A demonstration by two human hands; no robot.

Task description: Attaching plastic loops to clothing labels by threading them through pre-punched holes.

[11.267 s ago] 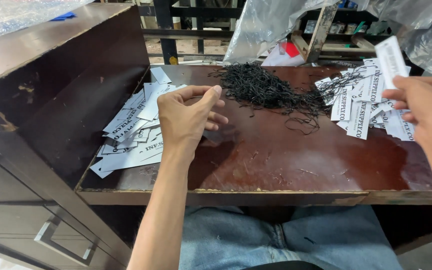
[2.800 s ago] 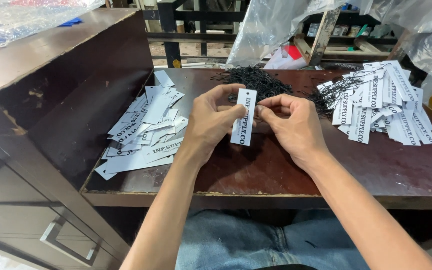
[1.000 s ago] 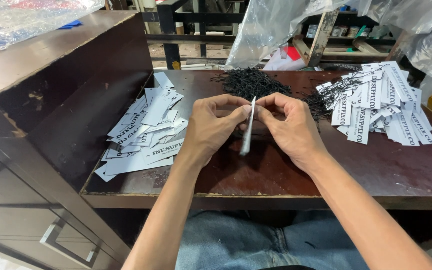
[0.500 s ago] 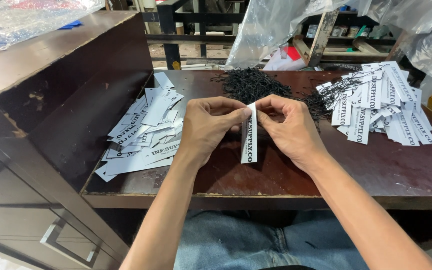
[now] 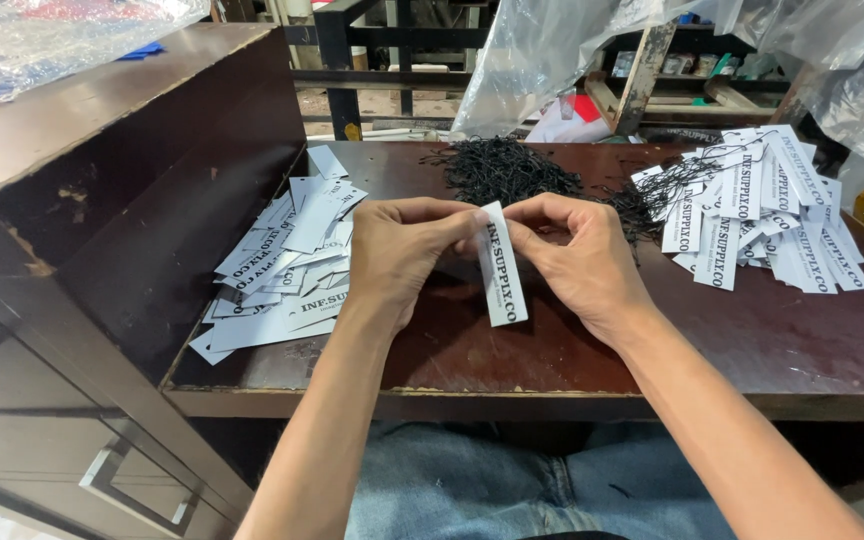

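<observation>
Since half a second ago, the white paper tag (image 5: 501,268) has been turned slightly so that its printed face is seen more squarely; both hands have stayed in place. The tag is held upright above the dark wooden bench (image 5: 552,350), pinched at its top end between the fingers of the left hand (image 5: 402,250) and the fingers of the right hand (image 5: 577,255). Both sets of fingers are closed on the tag's upper edge. A loose pile of white tags (image 5: 282,270) is spread on the bench to the left. A heap of black strings (image 5: 502,170) lies behind the hands. A second pile of tags (image 5: 752,210) is seen on the right.
</observation>
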